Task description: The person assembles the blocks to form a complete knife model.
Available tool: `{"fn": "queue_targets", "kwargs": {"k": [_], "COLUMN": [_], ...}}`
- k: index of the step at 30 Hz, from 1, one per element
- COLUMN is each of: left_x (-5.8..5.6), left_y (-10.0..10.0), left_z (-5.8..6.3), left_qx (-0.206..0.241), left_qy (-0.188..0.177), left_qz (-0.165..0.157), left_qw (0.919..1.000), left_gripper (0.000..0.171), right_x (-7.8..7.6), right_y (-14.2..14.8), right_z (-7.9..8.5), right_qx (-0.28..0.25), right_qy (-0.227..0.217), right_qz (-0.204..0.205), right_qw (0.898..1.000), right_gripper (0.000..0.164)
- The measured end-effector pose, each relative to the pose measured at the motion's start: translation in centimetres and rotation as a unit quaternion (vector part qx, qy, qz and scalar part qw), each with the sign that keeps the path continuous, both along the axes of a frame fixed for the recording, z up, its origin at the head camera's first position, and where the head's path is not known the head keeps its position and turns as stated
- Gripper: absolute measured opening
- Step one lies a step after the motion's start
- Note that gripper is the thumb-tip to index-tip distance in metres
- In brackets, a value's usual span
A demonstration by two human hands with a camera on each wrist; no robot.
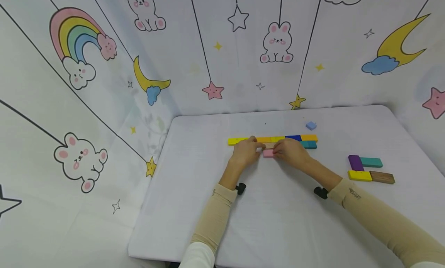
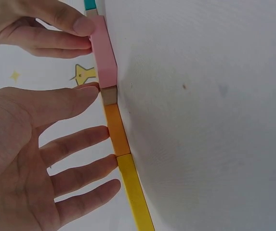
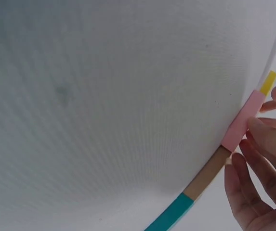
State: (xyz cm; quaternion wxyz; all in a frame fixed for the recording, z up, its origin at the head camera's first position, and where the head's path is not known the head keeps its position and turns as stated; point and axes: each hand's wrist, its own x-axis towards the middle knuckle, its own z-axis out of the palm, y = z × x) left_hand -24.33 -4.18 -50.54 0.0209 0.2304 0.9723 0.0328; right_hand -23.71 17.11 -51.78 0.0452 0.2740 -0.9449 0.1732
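Note:
The right hand pinches the right end of a pink block between thumb and fingers. This pink block lies along the near side of a tan wooden block. My left hand is at the left end of the tan block; in the left wrist view its fairly straight fingers touch or nearly touch the row. An orange block and a yellow block lie beside those fingers. A teal block extends the tan block's line to the right.
Behind the hands runs a row of yellow, orange and dark blue blocks. A light blue block lies farther back. To the right sit a purple block, a teal block, a yellow block and a brown block.

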Motion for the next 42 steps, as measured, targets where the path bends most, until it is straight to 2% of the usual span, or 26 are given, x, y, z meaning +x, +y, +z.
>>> {"fn": "queue_targets", "kwargs": {"k": [9,26,30,34,42], "left_x": [0.1,0.2,0.1,0.2,0.2], "left_y": [0.5,0.9,0.7,0.4,0.1], "left_z": [0.0,0.1,0.1,0.3,0.5], "left_qx": [-0.003,0.004,0.014,0.027,0.046], "left_qy": [0.002,0.002,-0.004,-0.012,-0.032], "left_qz": [-0.009,-0.013,-0.013,-0.012,-0.016], "left_qw": [1.0,0.9999,0.9998,0.9995,0.9983], "left_gripper": [0.034,0.035,0.036,0.035,0.032], "right_x": [0.1,0.9,1.4,1.9,3.2], "right_y": [0.4,1.0,1.4,2.3,5.7], "right_z": [-0.3,0.4,0.8,1.1,1.1], "right_qx": [-0.004,0.007,-0.002,-0.019,-0.044], "right_qy": [0.013,-0.009,-0.024,-0.021,-0.034], "right_qz": [-0.001,-0.02,-0.044,-0.064,-0.104], "right_qw": [1.0,1.0,0.999,0.998,0.993], "right_gripper": [0.013,0.017,0.021,0.024,0.02]}}
